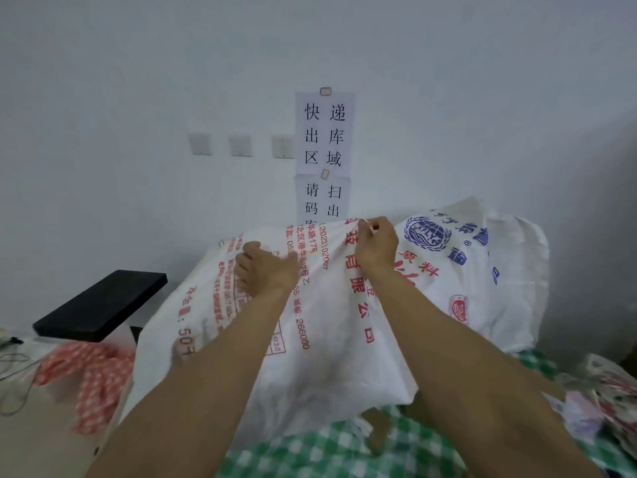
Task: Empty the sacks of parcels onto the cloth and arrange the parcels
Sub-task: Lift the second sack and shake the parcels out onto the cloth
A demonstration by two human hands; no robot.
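Here we are, both arms stretched out over the red-printed sack (310,332), a white woven one that fills the middle of the frame and bulges over the green checked cloth (310,453) along the bottom edge. Our right hand (375,246) is up at the sack's top rim, right of centre, its fingers (367,225) pinching the fabric edge tight. Our left hand (267,267) sits just left of it and lower, palm on the sack, fingers (241,270) curled into the weave and grasping a fold. On the right a blue-printed sack (475,270) rises behind the first, touching it. At the lower right we catch some pale packets (599,391), too blurred to read. Off at the left a red checked cloth (89,370) lies crumpled beside the sack, with a flat black box (100,305) just above it and thin cables (13,377) at the frame's edge. On the wall, upper centre, hang two paper signs (324,132) next to three switches (239,145).
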